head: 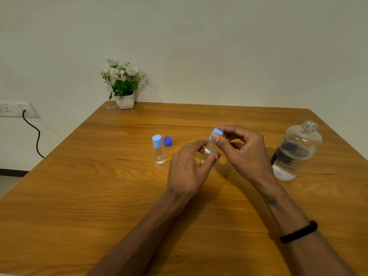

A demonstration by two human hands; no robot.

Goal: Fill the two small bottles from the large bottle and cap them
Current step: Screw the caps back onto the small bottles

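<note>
Left hand (188, 166) wrapped around a small clear bottle (208, 154), standing at mid-desk. Right hand (242, 150) pinching a light blue cap (216, 133) at the top of that bottle, thumb in front. Just left, a second small bottle (158, 150), capped in light blue, upright beside a loose dark blue cap (167, 141). Far right on the wooden desk (79, 196), the large bottle (294, 152), open, partly full. At the back edge, potted white flowers (123, 84).

Soft even light, perhaps wide-angle warping
</note>
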